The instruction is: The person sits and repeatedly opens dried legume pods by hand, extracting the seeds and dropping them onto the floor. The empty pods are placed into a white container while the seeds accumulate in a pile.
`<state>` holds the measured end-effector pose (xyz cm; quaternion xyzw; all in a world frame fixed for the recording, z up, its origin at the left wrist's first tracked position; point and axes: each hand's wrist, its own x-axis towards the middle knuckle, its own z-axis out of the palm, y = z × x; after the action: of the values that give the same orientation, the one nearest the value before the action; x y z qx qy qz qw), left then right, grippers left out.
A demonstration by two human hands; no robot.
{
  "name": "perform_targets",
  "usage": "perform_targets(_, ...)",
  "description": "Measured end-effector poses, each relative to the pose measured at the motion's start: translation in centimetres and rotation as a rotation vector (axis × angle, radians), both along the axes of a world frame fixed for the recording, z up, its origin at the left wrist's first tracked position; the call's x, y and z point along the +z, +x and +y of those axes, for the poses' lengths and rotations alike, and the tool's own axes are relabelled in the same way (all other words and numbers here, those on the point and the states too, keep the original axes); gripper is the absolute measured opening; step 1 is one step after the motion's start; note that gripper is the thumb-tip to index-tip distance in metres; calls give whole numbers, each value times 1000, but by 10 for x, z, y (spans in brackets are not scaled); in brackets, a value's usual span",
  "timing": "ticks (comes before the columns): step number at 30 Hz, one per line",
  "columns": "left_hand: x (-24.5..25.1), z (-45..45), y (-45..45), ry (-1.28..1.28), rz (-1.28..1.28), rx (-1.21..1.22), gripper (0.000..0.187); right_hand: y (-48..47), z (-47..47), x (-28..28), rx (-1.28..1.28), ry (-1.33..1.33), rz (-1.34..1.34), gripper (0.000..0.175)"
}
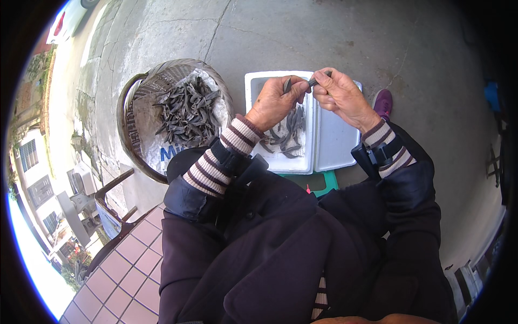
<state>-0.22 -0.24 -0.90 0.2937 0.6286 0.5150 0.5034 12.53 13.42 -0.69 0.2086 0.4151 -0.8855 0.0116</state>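
Over the top of a white foam box (279, 165), my left hand (279, 97) and my right hand (338, 95) meet almost fingertip to fingertip. Both grip one dark dried pod (313, 82), which spans the small gap between them. Another dark pod piece (287, 86) sticks up out of my left fingers. Below the hands, several dark pods (289, 129) lie loose in the box. To the left stands a woven basket (139, 77) lined with clear plastic, holding a large heap of similar dark pods (190, 109).
A white foam lid or second tray (334, 146) adjoins the box on the right. Under them shows a green plastic stool (330, 182). A purple shoe (383, 103) rests on the concrete floor (283, 36). Pink tiles (129, 259) and a metal-framed chair (115, 190) are at lower left.
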Motion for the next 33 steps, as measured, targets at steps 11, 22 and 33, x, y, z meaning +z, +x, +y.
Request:
perform_targets(11, 10, -1, 0, 16, 121, -38, 29, 1, 0, -2, 40, -8, 62, 19)
perform_targets(22, 18, -3, -12, -29, -93, -93, 29, 2, 0, -1, 46, -42, 115, 21)
perform_targets(33, 19, -4, -16, -29, 19, -128, 27, 3, 4, -3, 117, -45, 113, 21)
